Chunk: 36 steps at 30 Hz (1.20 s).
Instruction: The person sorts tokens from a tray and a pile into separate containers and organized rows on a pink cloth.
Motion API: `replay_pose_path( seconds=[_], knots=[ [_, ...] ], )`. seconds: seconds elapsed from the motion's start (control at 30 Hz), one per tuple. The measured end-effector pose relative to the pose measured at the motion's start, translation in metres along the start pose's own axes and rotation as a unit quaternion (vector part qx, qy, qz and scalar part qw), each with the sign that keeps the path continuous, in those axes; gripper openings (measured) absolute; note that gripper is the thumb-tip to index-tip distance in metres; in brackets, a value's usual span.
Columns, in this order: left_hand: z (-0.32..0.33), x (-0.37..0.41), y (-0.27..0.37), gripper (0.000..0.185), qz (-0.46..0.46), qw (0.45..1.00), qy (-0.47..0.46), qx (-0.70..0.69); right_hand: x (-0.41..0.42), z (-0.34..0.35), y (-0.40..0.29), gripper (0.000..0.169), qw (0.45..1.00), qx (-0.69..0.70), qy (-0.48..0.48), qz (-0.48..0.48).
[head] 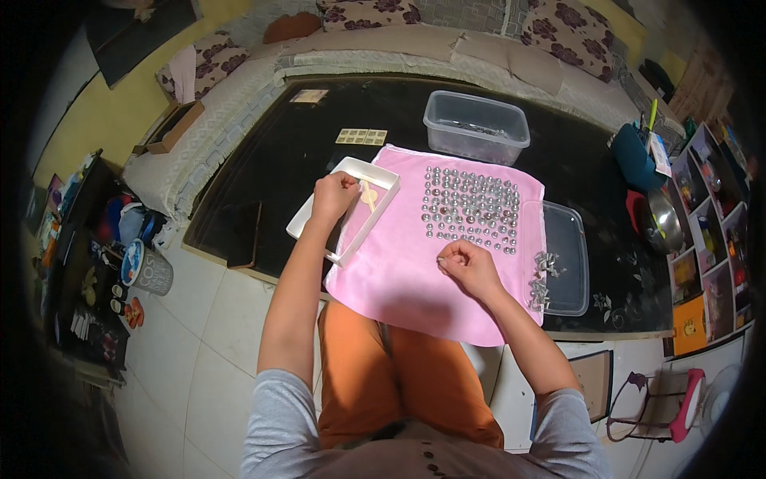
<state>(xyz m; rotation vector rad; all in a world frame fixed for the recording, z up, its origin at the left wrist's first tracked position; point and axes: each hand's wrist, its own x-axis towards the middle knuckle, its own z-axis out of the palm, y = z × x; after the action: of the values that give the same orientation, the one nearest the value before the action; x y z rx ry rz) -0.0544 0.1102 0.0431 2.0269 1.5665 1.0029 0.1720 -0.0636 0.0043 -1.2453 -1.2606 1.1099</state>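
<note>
My left hand (335, 193) is over a shallow white box (374, 230), its fingertips pinched together; whether they hold something is too small to tell. Inside the box is a pale yellow piece with a round middle (369, 196). Over a pink cloth (395, 263), my right hand (470, 268) pinches a tiny pale object (442, 261) between thumb and finger. Just beyond it, many small silvery domed pieces (473, 200) stand in rows on the cloth. Two small heaps of silvery metal parts (541, 278) lie at the cloth's right edge.
A clear plastic tub (476, 141) with small dark items stands at the back of the black table (604, 239). Its likely lid (568, 257) lies partly beside the cloth. Sheets with printed squares (361, 137) lie behind the box. A compartment shelf (706, 233) borders the right.
</note>
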Motion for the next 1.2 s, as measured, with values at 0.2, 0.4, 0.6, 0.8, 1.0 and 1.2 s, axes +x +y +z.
replay_pose_path(
  seconds=[0.2, 0.4, 0.6, 0.8, 1.0, 1.2],
  knots=[
    [0.002, -0.08, 0.055, 0.012, 0.04, 0.958, -0.106, -0.265, 0.011, 0.004, -0.003, 0.009, 0.995, 0.101, 0.013, 0.014],
    [0.046, -0.124, 0.048, 0.017, -0.087, 0.873, -0.153, -0.454, 0.017, 0.021, -0.003, 0.01, 0.986, 0.163, -0.017, 0.001],
    [0.054, -0.129, 0.045, 0.018, -0.07, 0.855, -0.152, -0.492, 0.016, 0.026, 0.001, 0.008, 0.987, 0.163, 0.008, -0.005],
    [0.053, -0.129, 0.044, 0.021, -0.09, 0.832, -0.141, -0.529, 0.015, 0.029, 0.002, 0.007, 0.992, 0.118, 0.013, -0.04],
    [0.051, -0.128, 0.045, 0.021, -0.118, 0.825, -0.156, -0.53, 0.015, 0.029, 0.006, 0.006, 0.994, 0.087, 0.017, -0.057],
    [0.055, -0.128, 0.044, 0.021, -0.071, 0.848, -0.146, -0.504, 0.016, 0.029, 0.009, 0.006, 0.995, 0.091, 0.014, -0.05]
  ],
)
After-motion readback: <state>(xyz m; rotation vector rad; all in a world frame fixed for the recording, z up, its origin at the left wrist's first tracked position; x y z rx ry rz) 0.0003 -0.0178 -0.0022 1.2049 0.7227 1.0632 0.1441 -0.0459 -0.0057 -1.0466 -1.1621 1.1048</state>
